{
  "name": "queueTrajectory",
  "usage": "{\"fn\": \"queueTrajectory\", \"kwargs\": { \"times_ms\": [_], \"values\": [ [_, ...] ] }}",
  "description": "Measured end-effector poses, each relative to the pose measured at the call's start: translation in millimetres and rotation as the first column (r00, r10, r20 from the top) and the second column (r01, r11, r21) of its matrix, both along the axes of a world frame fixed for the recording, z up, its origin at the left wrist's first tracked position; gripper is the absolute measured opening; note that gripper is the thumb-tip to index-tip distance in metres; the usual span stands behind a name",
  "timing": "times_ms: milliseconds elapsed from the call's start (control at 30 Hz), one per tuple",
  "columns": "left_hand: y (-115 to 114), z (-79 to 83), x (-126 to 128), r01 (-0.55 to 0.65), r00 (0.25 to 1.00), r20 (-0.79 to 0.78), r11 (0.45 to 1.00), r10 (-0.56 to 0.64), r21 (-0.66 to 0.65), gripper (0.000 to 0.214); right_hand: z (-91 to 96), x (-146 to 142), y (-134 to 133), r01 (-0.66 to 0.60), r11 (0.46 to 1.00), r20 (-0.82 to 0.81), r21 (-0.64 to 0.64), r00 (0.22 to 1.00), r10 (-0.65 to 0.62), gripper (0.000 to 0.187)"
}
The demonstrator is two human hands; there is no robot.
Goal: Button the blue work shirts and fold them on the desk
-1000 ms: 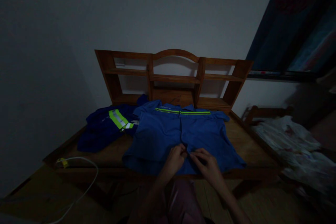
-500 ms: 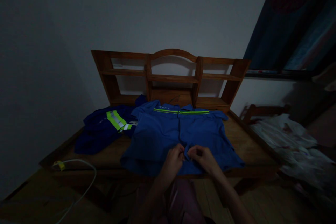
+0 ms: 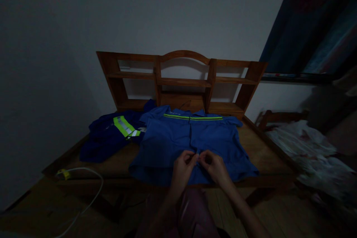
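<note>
A wooden worktop spans the centre of the frame, with a wooden shelf unit standing along its far side. The blue short-sleeved shirt lies spread in the centre, collar toward the shelf unit and hem near the front edge of the worktop, where it lay half a second ago. A darker blue garment with a reflective band is bunched at centre left, undisturbed. The change is in the hands at lower centre: a moment ago they were slightly apart, with a fold of cloth standing up between them; now the left hand and right hand come together, fingertips almost meeting. Each has thumb and fingers drawn into a narrow pinch that appears to hold the cloth, low on the shirt's placket. The handling thus seems gathered at one spot on the front, with both sides of the placket drawn close there. Whether a button sits between the fingertips, I cannot tell in this dim light.
</note>
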State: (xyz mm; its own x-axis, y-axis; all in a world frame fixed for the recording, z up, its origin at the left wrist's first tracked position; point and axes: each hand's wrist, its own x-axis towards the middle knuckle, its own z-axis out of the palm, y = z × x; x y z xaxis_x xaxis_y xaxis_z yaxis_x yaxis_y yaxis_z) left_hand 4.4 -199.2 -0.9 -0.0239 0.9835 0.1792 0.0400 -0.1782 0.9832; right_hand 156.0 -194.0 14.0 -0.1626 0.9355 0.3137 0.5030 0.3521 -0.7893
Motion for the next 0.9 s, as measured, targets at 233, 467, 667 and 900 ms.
{"fn": "queueTrajectory", "kwargs": {
  "times_ms": [233,467,667,900],
  "values": [
    [6.5,-8.6,-0.8,0.068,0.996,0.063,0.997,-0.065,-0.042,0.026,4.1,-3.1,-5.8,0.007,0.997,0.075,0.082,0.997,-0.013,0.007],
    [10.6,-13.4,-1.1,0.004,0.994,0.11,0.997,0.004,-0.075,0.02,9.8,-5.0,-7.1,-0.002,0.999,0.045,0.039,0.999,0.0,0.01],
    [9.1,-10.5,-1.1,0.047,0.98,0.198,0.995,-0.029,-0.084,0.022,9.7,-5.8,-8.4,-0.013,0.994,0.085,0.107,0.996,0.004,0.014],
    [8.1,-10.6,2.9,0.001,0.979,0.203,0.994,0.022,-0.113,0.018,2.5,-4.9,-6.7,-0.052,0.98,0.207,0.19,0.978,0.012,0.014]
  ]
}}
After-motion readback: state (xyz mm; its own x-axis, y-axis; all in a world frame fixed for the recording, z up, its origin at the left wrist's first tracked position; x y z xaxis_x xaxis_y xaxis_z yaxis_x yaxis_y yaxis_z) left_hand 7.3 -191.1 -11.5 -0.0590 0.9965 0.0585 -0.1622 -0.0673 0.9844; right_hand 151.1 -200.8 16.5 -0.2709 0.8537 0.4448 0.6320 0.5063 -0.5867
